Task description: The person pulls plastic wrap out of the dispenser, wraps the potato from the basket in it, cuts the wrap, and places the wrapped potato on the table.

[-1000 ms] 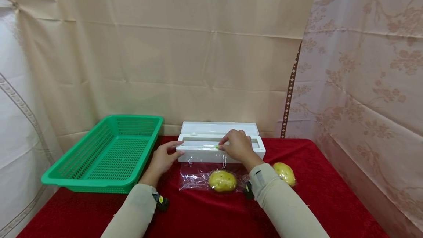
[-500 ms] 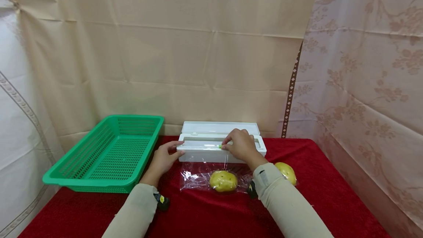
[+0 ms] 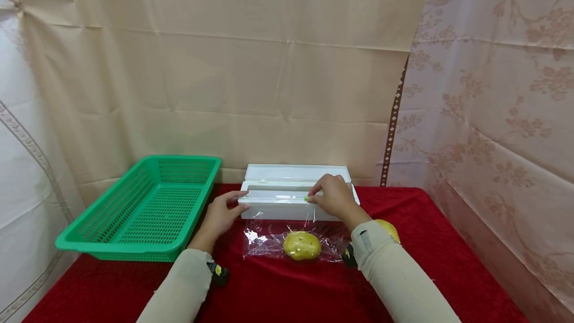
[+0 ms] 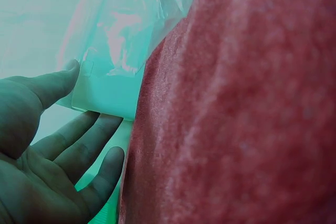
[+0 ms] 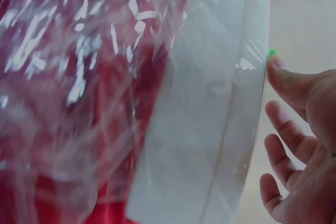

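Note:
A white cling film dispenser [image 3: 273, 211] with its lid [image 3: 296, 171] raised stands on the red cloth. My left hand [image 3: 222, 215] steadies its left end between thumb and fingers; in the left wrist view the thumb [image 4: 63, 82] lies at the front corner. Thumb and forefinger of my right hand [image 3: 335, 198] pinch a small green slider cutter [image 3: 306, 199] on the dispenser's front top edge. Clear cling film [image 3: 264, 244] hangs from that edge onto the cloth. A yellow potato [image 3: 301, 245] sits on the film.
Partly hidden behind the right sleeve [image 3: 385, 258] is a second, shiny potato [image 3: 391, 229]. A green plastic basket [image 3: 125, 249] stands to the left. Beige curtain [image 3: 224, 64] hangs behind the red-covered table [image 3: 269, 293].
My right hand has slid the green cutter a little to the right along the dispenser's edge. The right sleeve now covers more of the second potato. The left hand has stayed put.

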`<state>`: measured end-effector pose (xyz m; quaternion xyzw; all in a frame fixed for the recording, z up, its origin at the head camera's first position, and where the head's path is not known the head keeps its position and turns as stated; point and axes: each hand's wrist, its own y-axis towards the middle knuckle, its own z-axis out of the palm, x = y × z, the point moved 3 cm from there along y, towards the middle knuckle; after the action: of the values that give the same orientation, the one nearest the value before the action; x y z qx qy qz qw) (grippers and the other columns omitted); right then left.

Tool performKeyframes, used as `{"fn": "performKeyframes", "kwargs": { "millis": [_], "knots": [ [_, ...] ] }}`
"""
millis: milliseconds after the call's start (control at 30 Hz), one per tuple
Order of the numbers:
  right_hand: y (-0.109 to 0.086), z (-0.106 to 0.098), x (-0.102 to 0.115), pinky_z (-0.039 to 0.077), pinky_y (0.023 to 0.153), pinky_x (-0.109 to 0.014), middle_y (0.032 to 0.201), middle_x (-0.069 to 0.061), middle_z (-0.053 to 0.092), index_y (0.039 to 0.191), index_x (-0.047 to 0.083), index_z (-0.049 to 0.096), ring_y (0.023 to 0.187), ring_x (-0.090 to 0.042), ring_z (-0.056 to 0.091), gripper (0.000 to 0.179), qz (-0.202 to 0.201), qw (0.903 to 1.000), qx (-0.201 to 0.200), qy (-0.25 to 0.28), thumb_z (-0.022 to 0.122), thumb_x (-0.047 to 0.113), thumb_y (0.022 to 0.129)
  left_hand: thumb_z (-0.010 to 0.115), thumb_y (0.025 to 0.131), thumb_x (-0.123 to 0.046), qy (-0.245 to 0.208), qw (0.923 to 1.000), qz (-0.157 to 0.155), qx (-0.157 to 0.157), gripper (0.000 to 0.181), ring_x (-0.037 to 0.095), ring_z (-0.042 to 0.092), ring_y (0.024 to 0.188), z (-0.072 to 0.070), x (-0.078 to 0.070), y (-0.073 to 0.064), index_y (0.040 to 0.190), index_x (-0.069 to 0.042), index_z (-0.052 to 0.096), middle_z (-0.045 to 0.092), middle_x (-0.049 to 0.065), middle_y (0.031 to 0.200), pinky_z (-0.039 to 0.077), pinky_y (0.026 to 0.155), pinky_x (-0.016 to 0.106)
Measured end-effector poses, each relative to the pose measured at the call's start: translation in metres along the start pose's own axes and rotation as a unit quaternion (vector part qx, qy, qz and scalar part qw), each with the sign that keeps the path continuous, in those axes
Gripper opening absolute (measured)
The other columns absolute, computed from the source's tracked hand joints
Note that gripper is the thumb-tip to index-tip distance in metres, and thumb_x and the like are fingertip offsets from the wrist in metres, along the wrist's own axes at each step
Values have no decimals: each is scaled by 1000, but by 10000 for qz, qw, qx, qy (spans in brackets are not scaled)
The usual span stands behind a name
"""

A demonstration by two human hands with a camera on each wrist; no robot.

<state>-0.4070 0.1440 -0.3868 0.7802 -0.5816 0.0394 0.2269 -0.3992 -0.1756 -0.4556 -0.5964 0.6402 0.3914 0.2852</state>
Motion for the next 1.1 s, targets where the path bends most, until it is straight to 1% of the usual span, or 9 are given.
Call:
{"fn": "performKeyframes", "kwargs": {
  "millis": [267,400,467,533,600,667,700,900,1100],
  "knots": [
    [-7,-8,-19,42,88,-55,104,4,73,83,32,82,105,-26,61,5,117,9998,-29,137,86,35,84,75,96,-29,47,10000,43,4,47,36,60,129,-3,1,-1,141,-24,65,64,18,140,51,105,56],
    [-8,-11,-26,44,80,-53,106,4,74,84,30,83,104,-26,64,5,216,9995,25,249,86,34,84,75,96,-28,62,10000,49,-5,46,35,61,128,-2,1,1,141,-24,65,65,18,139,51,105,56],
    [-9,-13,-30,45,77,-52,104,3,75,85,27,83,102,-26,66,5,152,9994,8,310,86,31,84,75,96,-27,50,10000,39,-9,46,35,61,127,-1,1,1,141,-24,65,65,17,139,52,104,55],
    [-9,-14,-32,46,82,-52,102,-1,75,84,24,83,103,-27,65,5,-46,9994,-23,338,86,28,85,75,96,-27,55,10000,41,-10,46,35,61,127,0,0,0,141,-24,65,65,18,139,52,104,54],
    [-10,-15,-34,45,93,-53,102,-4,75,84,20,84,105,-27,64,6,-215,9991,-80,344,86,25,84,75,96,-27,68,10000,58,-17,46,35,62,126,-1,0,0,141,-24,65,65,18,138,53,102,53],
    [-10,-15,-37,39,104,-54,104,-8,74,85,17,84,109,-29,63,6,-366,9986,-99,359,86,23,85,75,96,-27,61,9999,78,-22,46,35,62,125,-1,0,-1,141,-24,65,66,18,138,54,101,52],
    [-11,-16,-39,37,106,-56,105,-10,74,85,16,85,111,-30,62,6,-394,9985,-101,358,86,22,85,75,96,-27,59,9999,88,-22,46,35,63,125,-1,-1,-1,141,-23,65,66,19,138,55,101,52],
    [-13,-17,-48,40,108,-57,112,-16,73,87,13,84,115,-35,62,5,-422,9976,-128,535,85,17,85,75,96,-27,40,10000,62,-19,46,34,63,123,-1,-1,0,140,-24,65,66,18,138,55,100,51],
    [-12,-18,-56,43,106,-56,119,-22,70,87,12,83,118,-39,61,5,-477,9962,-74,723,85,17,85,75,96,-28,79,10000,41,-15,46,36,61,128,0,0,0,141,-24,65,64,18,140,51,105,55]
  ]
}}
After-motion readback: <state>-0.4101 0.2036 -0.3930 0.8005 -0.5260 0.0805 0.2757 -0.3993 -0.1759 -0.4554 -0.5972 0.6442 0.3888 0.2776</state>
